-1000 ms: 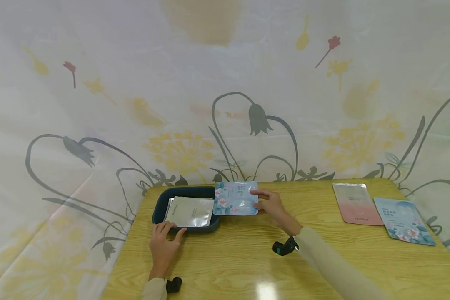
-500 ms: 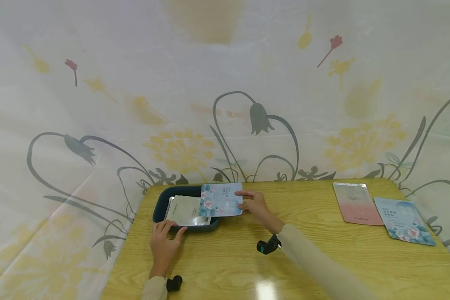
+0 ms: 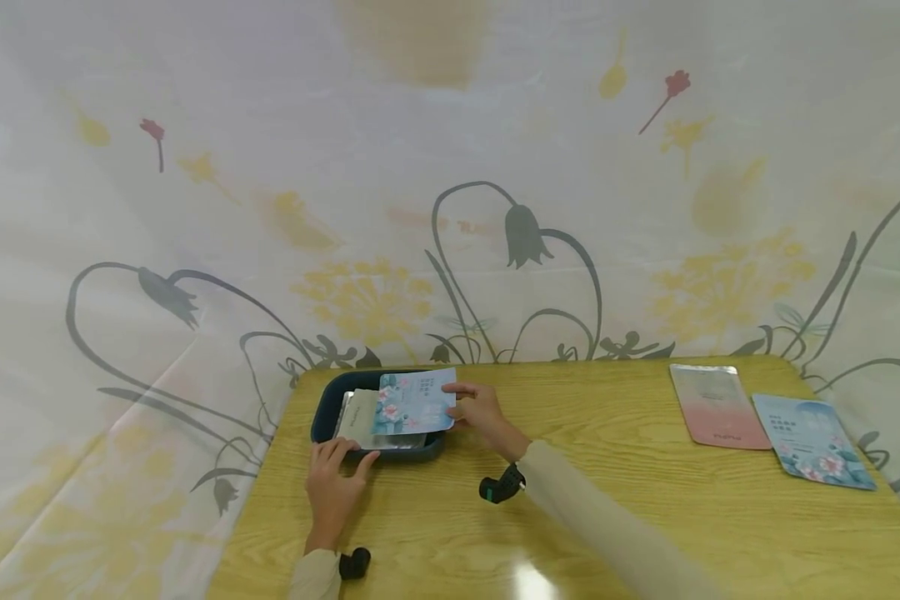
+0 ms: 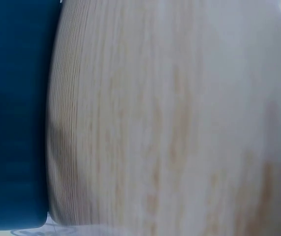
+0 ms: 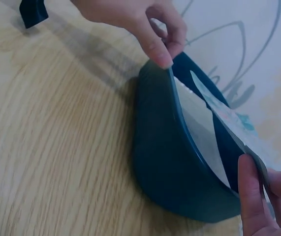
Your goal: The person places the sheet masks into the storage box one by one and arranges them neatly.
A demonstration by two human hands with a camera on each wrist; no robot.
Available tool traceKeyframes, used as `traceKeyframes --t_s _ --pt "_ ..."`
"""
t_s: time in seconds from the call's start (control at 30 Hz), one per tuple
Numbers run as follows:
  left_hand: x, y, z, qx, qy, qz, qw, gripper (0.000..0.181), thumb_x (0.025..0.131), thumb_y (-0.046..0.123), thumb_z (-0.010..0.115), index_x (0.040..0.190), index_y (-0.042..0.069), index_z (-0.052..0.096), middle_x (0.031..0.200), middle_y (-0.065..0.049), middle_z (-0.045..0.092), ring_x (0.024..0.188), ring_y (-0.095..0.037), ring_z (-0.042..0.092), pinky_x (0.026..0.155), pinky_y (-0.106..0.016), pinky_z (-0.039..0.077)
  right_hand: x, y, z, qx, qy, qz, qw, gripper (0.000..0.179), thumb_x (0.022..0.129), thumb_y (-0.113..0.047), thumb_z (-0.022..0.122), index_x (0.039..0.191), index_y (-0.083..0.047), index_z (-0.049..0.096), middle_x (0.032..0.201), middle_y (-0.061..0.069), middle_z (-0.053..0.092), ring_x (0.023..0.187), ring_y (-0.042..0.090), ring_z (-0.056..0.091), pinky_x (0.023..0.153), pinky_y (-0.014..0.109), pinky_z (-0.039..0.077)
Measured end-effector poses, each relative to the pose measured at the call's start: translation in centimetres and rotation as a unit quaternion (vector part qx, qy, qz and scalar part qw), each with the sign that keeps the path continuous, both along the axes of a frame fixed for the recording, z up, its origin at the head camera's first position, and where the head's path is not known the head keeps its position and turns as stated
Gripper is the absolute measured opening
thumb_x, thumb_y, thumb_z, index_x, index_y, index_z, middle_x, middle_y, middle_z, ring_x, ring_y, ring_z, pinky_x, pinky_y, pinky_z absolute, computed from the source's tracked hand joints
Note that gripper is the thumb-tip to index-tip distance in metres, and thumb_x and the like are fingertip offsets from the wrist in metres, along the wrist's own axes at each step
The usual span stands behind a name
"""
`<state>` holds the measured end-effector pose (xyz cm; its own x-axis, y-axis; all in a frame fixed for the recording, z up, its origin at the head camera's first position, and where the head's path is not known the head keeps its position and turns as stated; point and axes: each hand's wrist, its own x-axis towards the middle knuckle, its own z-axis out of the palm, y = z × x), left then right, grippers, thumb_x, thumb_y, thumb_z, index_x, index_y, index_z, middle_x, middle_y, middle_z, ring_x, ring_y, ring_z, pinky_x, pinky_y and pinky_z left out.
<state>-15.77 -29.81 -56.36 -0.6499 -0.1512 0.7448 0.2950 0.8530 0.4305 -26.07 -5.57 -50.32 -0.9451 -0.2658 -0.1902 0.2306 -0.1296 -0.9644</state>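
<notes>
A dark blue plastic basin (image 3: 433,447) stands at the table's back left. In the right wrist view, my left hand (image 5: 142,24) pinches the basin's rim between thumb and fingers. My right hand (image 3: 483,414) holds a light blue, flower-printed sheet mask packet (image 3: 414,405) by its right edge, thumb on one face and fingers on the other. That packet is tilted over the basin's opening. Below it lies a pale silvery packet (image 3: 356,423) inside the basin, partly covered from the head camera. Only the basin's outer wall (image 4: 15,113) appears in the left wrist view, without the hand.
On the right of the wooden table (image 3: 570,517) lie a pink and silver packet (image 3: 720,407) and another light blue floral packet (image 3: 813,442), side by side. Behind the table hangs a flower-printed backdrop (image 3: 390,167). Black cameras are strapped to both wrists.
My right hand has carried the light blue packet leftward, from beside the basin's right rim to over its opening. The left hand has stayed at the front rim.
</notes>
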Motion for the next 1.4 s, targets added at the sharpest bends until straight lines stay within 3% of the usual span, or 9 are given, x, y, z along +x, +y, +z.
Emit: traceKeyframes --t_s 0.23,0.47,0.63,0.73,0.8,0.93,1.03,1.23,1.4 --pt "-0.1 0.2 0.0 -0.004 0.006 0.0 1.0 0.032 0.062 0.021 0.089 0.082 0.007 0.067 0.086 -0.005 0.063 0.083 -0.025 0.051 0.068 -0.045 0.047 -0.2 -2.7 -0.6 0.005 0.002 -0.001 1.0 0.042 0.076 0.018 0.054 0.115 0.006 0.063 0.084 0.013 0.063 0.056 0.017 0.061 0.051 0.031 0.054" --pt "0.0 0.1 0.1 -0.013 0.013 0.0 0.9998 0.032 0.062 0.021 0.088 0.081 0.007 0.067 0.086 -0.005 0.063 0.083 -0.025 0.051 0.067 -0.043 0.047 0.6 -5.3 -0.4 0.045 0.031 -0.005 0.9985 0.038 0.077 0.016 0.057 0.113 0.006 0.064 0.086 0.014 0.064 0.052 0.015 0.058 0.059 0.042 0.055" --pt "0.1 0.1 0.1 -0.009 -0.002 0.004 1.0 0.032 0.062 0.022 0.089 0.081 0.008 0.067 0.088 -0.005 0.063 0.085 -0.024 0.051 0.069 -0.042 0.047 1.0 -6.4 -0.6 0.105 0.082 0.004 0.9911 0.037 0.075 0.016 0.06 0.11 0.005 0.065 0.082 0.016 0.062 0.053 0.027 0.06 0.054 0.041 0.054" --pt "0.1 0.2 0.2 -0.007 -0.005 0.004 1.0 0.032 0.062 0.023 0.089 0.081 0.008 0.067 0.088 -0.006 0.063 0.084 -0.026 0.051 0.068 -0.045 0.048 1.0 -6.7 -0.9 0.169 0.134 0.009 0.9765 0.039 0.071 0.017 0.058 0.108 0.006 0.066 0.072 0.015 0.058 0.048 0.029 0.06 0.046 0.034 0.05" --pt "0.2 0.2 0.4 -0.005 -0.009 0.005 0.9999 0.031 0.064 0.024 0.088 0.081 0.008 0.067 0.088 -0.007 0.063 0.084 -0.026 0.051 0.068 -0.046 0.048 1.0 -6.9 -1.0 0.213 0.165 0.009 0.9628 0.038 0.069 0.017 0.057 0.105 0.007 0.066 0.073 0.018 0.059 0.043 0.024 0.057 0.042 0.03 0.047" --pt "0.3 0.3 0.6 -0.004 -0.014 0.005 0.9999 0.031 0.065 0.024 0.087 0.082 0.007 0.067 0.088 -0.007 0.063 0.084 -0.027 0.051 0.068 -0.045 0.048 1.3 -7.2 -1.3 0.297 0.23 0.014 0.9268 0.033 0.07 0.015 0.057 0.101 0.008 0.067 0.095 0.021 0.065 0.077 0.026 0.066 0.065 0.035 0.054" --pt "0.3 0.3 0.4 -0.011 0.002 0.002 0.9999 0.032 0.063 0.022 0.088 0.081 0.007 0.067 0.087 -0.007 0.062 0.082 -0.027 0.051 0.067 -0.045 0.048 1.7 -7.1 -1.2 0.336 0.262 0.025 0.9044 0.034 0.07 0.014 0.058 0.102 0.008 0.066 0.107 0.023 0.061 0.103 0.036 0.056 0.083 0.043 0.049" --pt "0.0 0.3 0.2 -0.019 0.012 -0.002 0.9997 0.032 0.062 0.021 0.089 0.081 0.008 0.066 0.087 -0.006 0.062 0.081 -0.025 0.051 0.064 -0.044 0.048 2.1 -6.5 -0.6 0.364 0.276 0.057 0.8879 0.046 0.071 0.015 0.062 0.116 0.004 0.06 0.107 0.02 0.044 0.081 0.024 0.045 0.066 0.033 0.042" --pt "-0.1 0.1 0.1 -0.014 0.003 0.005 0.9999 0.033 0.062 0.022 0.089 0.081 0.008 0.066 0.087 -0.006 0.062 0.082 -0.025 0.052 0.065 -0.043 0.048 1.5 -5.7 -0.4 0.339 0.314 0.066 0.8843 0.043 0.067 0.016 0.059 0.108 0.004 0.064 0.095 0.019 0.05 0.077 0.021 0.041 0.058 0.026 0.036"
